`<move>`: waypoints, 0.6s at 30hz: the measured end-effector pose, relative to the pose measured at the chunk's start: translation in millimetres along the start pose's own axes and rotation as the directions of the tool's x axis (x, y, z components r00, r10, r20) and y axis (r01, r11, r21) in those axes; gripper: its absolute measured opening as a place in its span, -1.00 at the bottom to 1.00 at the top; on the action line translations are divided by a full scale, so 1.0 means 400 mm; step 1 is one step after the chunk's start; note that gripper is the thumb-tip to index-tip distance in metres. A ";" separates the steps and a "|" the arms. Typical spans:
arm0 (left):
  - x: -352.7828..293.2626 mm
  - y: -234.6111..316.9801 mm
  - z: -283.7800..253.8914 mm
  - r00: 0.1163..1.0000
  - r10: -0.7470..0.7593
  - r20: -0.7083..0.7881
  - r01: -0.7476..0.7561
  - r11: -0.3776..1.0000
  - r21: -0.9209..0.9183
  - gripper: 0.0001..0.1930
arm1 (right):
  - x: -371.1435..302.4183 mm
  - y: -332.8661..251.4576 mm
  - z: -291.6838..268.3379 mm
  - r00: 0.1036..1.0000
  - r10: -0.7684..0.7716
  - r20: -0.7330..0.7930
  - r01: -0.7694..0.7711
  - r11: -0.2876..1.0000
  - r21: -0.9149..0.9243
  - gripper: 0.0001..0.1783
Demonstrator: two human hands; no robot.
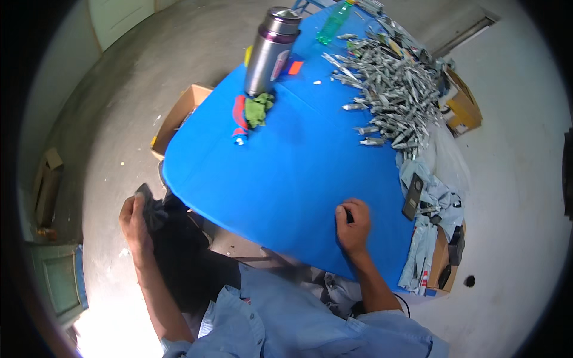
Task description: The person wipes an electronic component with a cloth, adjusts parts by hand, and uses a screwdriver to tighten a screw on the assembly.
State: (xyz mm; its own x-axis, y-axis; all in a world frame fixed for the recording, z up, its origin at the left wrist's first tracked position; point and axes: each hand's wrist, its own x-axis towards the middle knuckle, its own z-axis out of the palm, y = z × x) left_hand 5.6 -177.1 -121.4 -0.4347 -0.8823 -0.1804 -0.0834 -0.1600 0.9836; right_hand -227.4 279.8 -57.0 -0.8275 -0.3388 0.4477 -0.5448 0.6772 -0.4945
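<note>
Off the table's left edge, my left hand (136, 222) is closed on a dark grey cloth (155, 213), with the thumb on top. My right hand (354, 224) rests at the near part of the blue-covered table (286, 197), its fingers curled round a small black object (349, 216). Most of that object is hidden in the fist, so its kind does not show. To the right of this hand a dark phone-like device (412, 196) lies on pale plastic bags (439, 200).
A steel thermos (273, 53) stands at the back beside a green cloth (258, 110) and a red-and-blue item (240, 119). Behind it is a green bottle (334, 22). Many silvery wrapped pieces (391, 89) are heaped at right. Cardboard boxes (179, 116) flank the table.
</note>
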 end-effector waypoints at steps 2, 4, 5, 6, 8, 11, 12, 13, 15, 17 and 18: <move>0.005 -0.020 -0.005 1.000 0.020 0.002 -0.020 1.000 0.019 -0.68 | 0.002 0.009 0.002 1.000 0.020 0.020 -0.020 1.000 -0.001 -0.90; -0.005 -0.008 -0.006 1.000 0.031 -0.004 -0.031 0.994 0.105 -0.69 | 0.000 0.005 0.005 0.999 0.035 0.009 -0.035 0.999 -0.001 -0.90; -0.005 -0.011 0.000 0.999 0.033 0.003 -0.033 0.996 0.089 -0.69 | 0.000 0.005 0.003 0.999 0.042 0.004 -0.041 0.999 -0.001 -0.90; -0.007 -0.008 0.001 1.000 0.030 0.009 -0.030 0.998 0.061 -0.69 | 0.001 0.004 0.003 0.999 0.047 0.010 -0.047 0.999 0.003 -0.90; -0.012 -0.001 0.005 1.000 0.023 0.020 -0.024 1.000 0.007 -0.68 | 0.003 0.005 0.001 0.998 0.056 0.023 -0.056 0.998 0.013 -0.90; -0.015 0.005 0.007 0.999 0.033 0.041 -0.033 0.999 0.005 -0.68 | -0.001 0.016 0.007 1.000 0.006 -0.012 -0.006 1.000 0.007 -0.91; -0.015 0.005 0.006 0.999 0.037 0.039 -0.038 0.999 0.026 -0.68 | 0.001 0.015 0.006 1.000 0.016 -0.007 -0.016 1.000 0.017 -0.91; -0.014 0.004 0.003 0.998 0.042 0.037 -0.043 0.998 0.046 -0.68 | 0.002 0.012 0.003 1.000 0.025 -0.001 -0.025 0.999 0.026 -0.91; -0.010 -0.003 -0.005 0.998 0.047 0.041 -0.049 0.998 0.051 -0.68 | 0.005 0.007 0.001 1.000 0.029 0.003 -0.030 0.999 0.036 -0.92; -0.006 -0.013 -0.012 0.997 0.048 0.053 -0.049 0.999 0.019 -0.68 | 0.008 0.004 0.001 1.000 0.019 0.000 -0.019 0.999 0.039 -0.92; -0.009 -0.011 -0.009 0.997 0.052 0.049 -0.053 0.998 0.019 -0.68 | 0.008 0.002 0.000 1.000 0.028 0.001 -0.028 0.999 0.041 -0.92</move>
State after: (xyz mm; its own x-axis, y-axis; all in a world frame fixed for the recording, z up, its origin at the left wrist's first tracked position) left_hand 10.7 -174.7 -125.2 -0.4820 -0.8666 -0.1292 -0.0773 -0.1048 0.9915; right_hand -230.5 279.3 -56.0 -0.8425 -0.3205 0.4330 -0.5266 0.6593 -0.5367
